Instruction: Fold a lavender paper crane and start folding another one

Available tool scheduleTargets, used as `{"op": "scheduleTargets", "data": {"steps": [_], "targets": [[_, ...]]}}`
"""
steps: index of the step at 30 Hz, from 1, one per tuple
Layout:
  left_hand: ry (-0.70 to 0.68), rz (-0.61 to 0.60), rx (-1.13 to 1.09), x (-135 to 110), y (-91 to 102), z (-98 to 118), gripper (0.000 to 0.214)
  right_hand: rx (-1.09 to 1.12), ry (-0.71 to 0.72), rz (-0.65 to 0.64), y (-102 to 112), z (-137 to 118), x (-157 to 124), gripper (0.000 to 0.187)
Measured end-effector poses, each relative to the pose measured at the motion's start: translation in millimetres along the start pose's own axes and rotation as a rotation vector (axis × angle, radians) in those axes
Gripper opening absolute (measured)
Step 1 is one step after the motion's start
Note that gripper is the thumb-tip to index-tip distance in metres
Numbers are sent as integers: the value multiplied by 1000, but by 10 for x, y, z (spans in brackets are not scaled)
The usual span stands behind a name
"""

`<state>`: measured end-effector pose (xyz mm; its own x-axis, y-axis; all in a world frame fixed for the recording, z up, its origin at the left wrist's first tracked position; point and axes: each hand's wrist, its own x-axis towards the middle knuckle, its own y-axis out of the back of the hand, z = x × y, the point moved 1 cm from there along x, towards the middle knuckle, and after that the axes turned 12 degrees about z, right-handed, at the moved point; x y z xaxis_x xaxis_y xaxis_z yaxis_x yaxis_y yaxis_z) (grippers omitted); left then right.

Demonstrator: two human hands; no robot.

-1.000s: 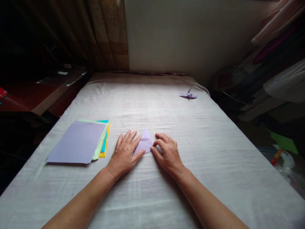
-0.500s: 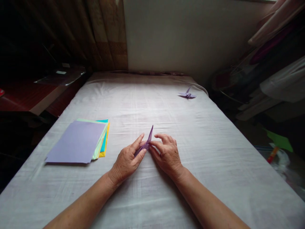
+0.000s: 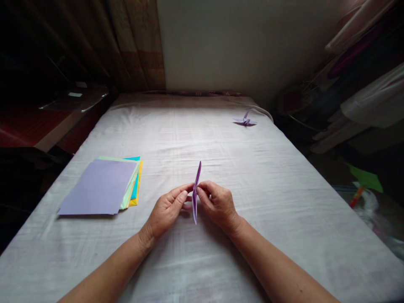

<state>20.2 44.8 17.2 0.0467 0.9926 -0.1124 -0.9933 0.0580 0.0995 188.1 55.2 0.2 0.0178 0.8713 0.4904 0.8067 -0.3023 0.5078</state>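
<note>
A narrow piece of folded purple origami paper (image 3: 195,206) stands edge-on between my hands, one point up and away, the other down toward me. My left hand (image 3: 168,207) pinches its left side near the middle, thumb on the near face and fingers partly behind it. From the right, my right hand (image 3: 218,205) grips the same middle part between thumb and bent fingers. The inner folds of the paper are too thin from this angle to make out.
A stack of coloured paper sheets (image 3: 99,187), lilac on top, lies at the left on the white bedsheet (image 3: 176,139). A folded purple paper crane (image 3: 245,121) sits at the far right. Beyond the right edge are a green piece (image 3: 366,179) and hanging clothes (image 3: 375,101).
The folded paper has turned from a slant to nearly upright and edge-on, its lower point now showing. My right fingers have closed in on it. The whole view has shifted slightly.
</note>
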Motion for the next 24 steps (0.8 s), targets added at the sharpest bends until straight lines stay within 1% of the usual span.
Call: {"op": "scheduleTargets", "data": {"steps": [2, 5, 8, 12, 19, 24], "targets": [[37, 12, -26, 10, 5, -11, 57, 38, -35, -7, 8, -20, 7, 16], [54, 25, -12, 21, 15, -51, 57, 90, -72, -31, 19, -40, 15, 19], [39, 14, 7, 24, 25, -90, 55, 130, -85, -64, 36, -46, 20, 23], [30, -7, 2, 29, 31, -112, 54, 160, -91, -97, 60, -52, 29, 23], [13, -13, 15, 16, 20, -110, 49, 136, -119, -100, 68, -53, 38, 23], [-13, 23, 76, 16, 32, -92, 47, 162, -120, -115, 59, -44, 32, 23]]}}
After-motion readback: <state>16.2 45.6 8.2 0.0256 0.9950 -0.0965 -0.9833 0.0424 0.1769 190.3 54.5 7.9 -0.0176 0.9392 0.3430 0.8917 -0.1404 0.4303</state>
